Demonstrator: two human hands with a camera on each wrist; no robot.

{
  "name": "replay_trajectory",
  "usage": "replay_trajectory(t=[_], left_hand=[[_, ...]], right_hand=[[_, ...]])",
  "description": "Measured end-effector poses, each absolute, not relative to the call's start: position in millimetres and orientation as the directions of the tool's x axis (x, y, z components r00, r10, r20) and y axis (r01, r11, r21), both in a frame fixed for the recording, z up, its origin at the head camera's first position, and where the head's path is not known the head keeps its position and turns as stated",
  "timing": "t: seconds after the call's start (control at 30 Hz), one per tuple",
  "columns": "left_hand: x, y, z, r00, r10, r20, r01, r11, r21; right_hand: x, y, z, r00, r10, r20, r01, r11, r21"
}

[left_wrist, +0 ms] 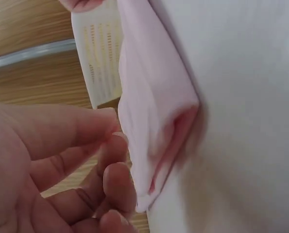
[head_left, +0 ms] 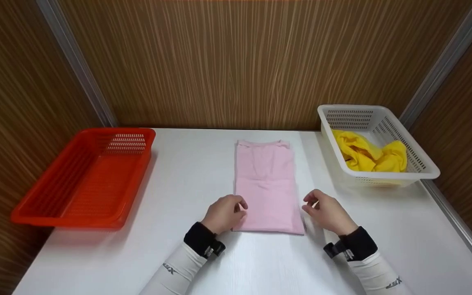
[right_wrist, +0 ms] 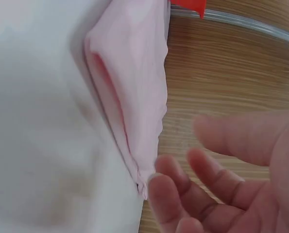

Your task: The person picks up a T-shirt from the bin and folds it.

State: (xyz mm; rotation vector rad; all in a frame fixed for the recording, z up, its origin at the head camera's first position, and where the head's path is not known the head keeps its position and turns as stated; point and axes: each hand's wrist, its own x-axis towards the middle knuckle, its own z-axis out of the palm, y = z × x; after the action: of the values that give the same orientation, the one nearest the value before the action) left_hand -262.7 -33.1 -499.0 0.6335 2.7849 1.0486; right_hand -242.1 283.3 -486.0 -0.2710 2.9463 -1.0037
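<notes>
A pink T-shirt (head_left: 265, 192), folded into a long rectangle, lies flat on the white table with its neckline toward the back wall. My left hand (head_left: 223, 213) hovers by its lower left edge, fingers loosely bent and holding nothing. In the left wrist view, the left fingertips (left_wrist: 116, 141) overlap the shirt's border, thumb close to the index finger. My right hand (head_left: 328, 213) is just off the lower right edge, its fingers relaxed and apart from the thumb. The right wrist view shows the folded layers of the shirt (right_wrist: 129, 82) beside that hand.
A red plastic basket (head_left: 135, 192) stands at the left of the white table (head_left: 178, 180). On the back right, a white basket (head_left: 344, 170) contains crumpled yellow cloth (head_left: 391, 157). Wood-patterned panels (head_left: 219, 61) enclose the back and sides.
</notes>
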Motion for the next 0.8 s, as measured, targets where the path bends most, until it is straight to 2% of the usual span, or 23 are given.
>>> replay_trajectory(t=[0.13,0.3,0.53,0.8], left_hand=[[-254,-21,-501,-0.84,0.532,0.103,0.487,0.659,0.573],[-248,-13,-508,-0.762,0.643,0.079,0.617,0.684,0.39],[-246,-10,-511,-0.751,0.647,0.132,0.653,0.698,0.293],[-245,-7,-511,-0.762,0.625,0.171,0.648,0.73,0.219]], right_hand=[[-236,263,-492,-0.952,-0.25,0.176,-0.306,0.766,-0.566],[-228,243,-501,-0.886,-0.439,0.15,-0.453,0.748,-0.486],[-223,233,-508,-0.876,-0.478,0.059,-0.448,0.763,-0.465],[-223,232,-510,-0.868,-0.489,0.083,-0.471,0.761,-0.447]])
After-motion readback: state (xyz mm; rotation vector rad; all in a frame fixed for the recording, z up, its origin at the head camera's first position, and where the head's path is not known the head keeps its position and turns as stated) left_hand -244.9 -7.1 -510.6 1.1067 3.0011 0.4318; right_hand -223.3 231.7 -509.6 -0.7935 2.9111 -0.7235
